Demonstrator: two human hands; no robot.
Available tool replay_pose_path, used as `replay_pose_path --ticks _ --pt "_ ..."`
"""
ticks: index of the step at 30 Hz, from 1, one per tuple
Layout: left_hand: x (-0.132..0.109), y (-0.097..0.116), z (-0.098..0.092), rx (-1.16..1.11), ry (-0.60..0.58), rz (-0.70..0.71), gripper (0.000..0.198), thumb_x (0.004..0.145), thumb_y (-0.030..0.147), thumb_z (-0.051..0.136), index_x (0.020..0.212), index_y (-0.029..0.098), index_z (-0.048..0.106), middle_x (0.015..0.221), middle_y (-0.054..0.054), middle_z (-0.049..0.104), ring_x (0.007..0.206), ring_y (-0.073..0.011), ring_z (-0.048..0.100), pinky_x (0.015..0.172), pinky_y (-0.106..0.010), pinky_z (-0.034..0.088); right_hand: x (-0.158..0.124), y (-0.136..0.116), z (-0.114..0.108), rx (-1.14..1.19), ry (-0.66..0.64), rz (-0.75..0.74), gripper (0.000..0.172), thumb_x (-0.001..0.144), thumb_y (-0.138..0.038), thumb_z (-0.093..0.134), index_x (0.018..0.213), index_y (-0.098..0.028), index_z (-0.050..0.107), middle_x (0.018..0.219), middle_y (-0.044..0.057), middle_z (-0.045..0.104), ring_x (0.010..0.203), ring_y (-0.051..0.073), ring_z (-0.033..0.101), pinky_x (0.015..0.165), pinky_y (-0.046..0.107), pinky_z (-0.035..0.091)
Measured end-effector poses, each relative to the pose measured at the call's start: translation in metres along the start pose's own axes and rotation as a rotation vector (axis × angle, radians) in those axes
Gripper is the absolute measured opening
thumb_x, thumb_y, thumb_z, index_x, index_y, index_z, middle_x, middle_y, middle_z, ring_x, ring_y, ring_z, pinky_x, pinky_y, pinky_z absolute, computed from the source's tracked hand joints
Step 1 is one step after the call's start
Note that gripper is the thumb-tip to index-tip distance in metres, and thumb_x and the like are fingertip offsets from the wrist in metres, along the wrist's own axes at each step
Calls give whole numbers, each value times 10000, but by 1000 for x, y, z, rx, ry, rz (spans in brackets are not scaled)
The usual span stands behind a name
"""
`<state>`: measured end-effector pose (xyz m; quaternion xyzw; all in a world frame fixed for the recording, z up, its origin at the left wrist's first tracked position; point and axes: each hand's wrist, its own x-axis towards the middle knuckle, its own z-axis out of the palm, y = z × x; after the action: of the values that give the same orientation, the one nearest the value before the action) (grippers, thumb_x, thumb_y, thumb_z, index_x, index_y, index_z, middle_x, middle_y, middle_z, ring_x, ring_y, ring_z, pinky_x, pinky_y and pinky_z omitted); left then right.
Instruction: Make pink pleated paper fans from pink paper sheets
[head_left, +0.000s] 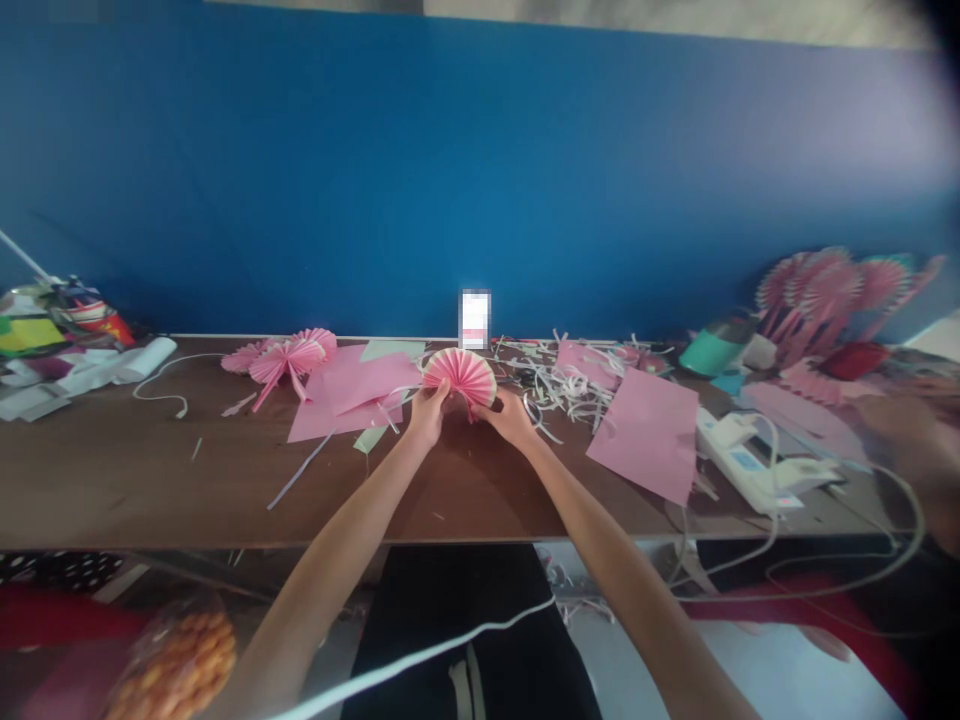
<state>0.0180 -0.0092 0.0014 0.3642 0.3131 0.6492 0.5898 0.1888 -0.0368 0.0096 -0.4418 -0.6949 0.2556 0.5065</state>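
Pleated paper, folded into narrow, sharp ridges, makes up the pink paper fan (465, 375), which stands raised just above the brown tabletop (225, 490), near the middle of the view. Its ridges spread from a gathered base at its 6 o'clock into a rounded arc, deep pink inside with a pale, cream-toned rim. The left hand (427, 412) grips the fan at its 8 o'clock, thumb laid over the pleats; the right hand (514, 415) pinches its edge at 4 o'clock.

Taking the held fan as the clock's centre, flat, smooth pink sheets (364, 385) overlap at 9 o'clock, and beyond them, in the same direction, lie finished-looking pleated fans (289, 360) with pink stems. Thin, curling paper strips (577, 390) tangle in a loose heap at 3 o'clock. Past them, between 3 and 4, a plain four-cornered pink sheet (649, 435) lies flat, with a long, hard-looking white power strip (750, 470) just beside it. More round, ridged fans (829, 285) cluster upright between 2 and 3 o'clock, against the smooth blue wall (450, 150). Between 7 and 8, below the table edge, a clear bag of round orange pieces (184, 655) shows slightly blurred.
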Motion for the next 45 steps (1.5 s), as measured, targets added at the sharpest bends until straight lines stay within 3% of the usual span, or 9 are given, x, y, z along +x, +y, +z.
replay_pose_path --ticks 5,11,20,25,29,37,42,45 --pt "0 -1 3 -50 54 -40 330 622 352 801 783 162 584 696 27 639 610 -76 595 663 -224 503 -1 -1 4 38 33 47 377 673 -345 729 1006 -176 681 923 45 723 844 247 651 779 356 503" --pt "0 2 2 -165 -52 -120 273 646 275 791 810 148 614 820 -20 696 763 -131 669 806 -301 530 0 5 3 175 79 128 354 675 -389 738 941 -158 700 825 48 714 762 230 643 662 329 518" --pt "-2 5 0 -27 -97 -140 350 628 276 802 909 157 630 903 -49 718 854 -180 691 785 -311 533 1 7 -3 325 126 203 385 664 -444 744 933 -172 699 784 33 701 684 190 627 593 290 499" --pt "-5 4 1 29 -135 -147 346 659 345 788 901 141 647 874 -68 721 814 -197 693 784 -352 546 2 11 -3 419 109 200 368 658 -431 753 920 -177 699 844 35 710 747 191 641 677 302 515" --pt "-7 2 4 67 -152 -136 379 660 365 792 930 141 649 891 -70 716 804 -199 689 786 -372 550 4 13 -5 528 151 279 340 649 -435 761 854 -174 688 762 21 698 675 170 639 670 303 516" --pt "-12 -2 12 1 -108 -118 345 671 362 787 912 161 644 888 -40 710 831 -172 679 810 -327 531 3 8 -1 343 200 221 547 572 -381 811 1053 -190 633 911 27 713 763 174 653 729 310 531" --pt "-12 -6 15 -40 -124 -49 338 675 372 782 900 157 649 867 -39 711 807 -166 674 834 -342 523 2 8 2 354 132 246 408 572 -394 812 875 -147 696 812 50 719 724 206 654 709 341 526" --pt "-13 -4 14 -21 -184 -3 408 631 316 817 966 146 657 929 -52 712 831 -175 668 856 -359 514 2 6 1 437 135 297 413 556 -401 824 862 -144 719 814 53 727 736 218 659 730 353 520"
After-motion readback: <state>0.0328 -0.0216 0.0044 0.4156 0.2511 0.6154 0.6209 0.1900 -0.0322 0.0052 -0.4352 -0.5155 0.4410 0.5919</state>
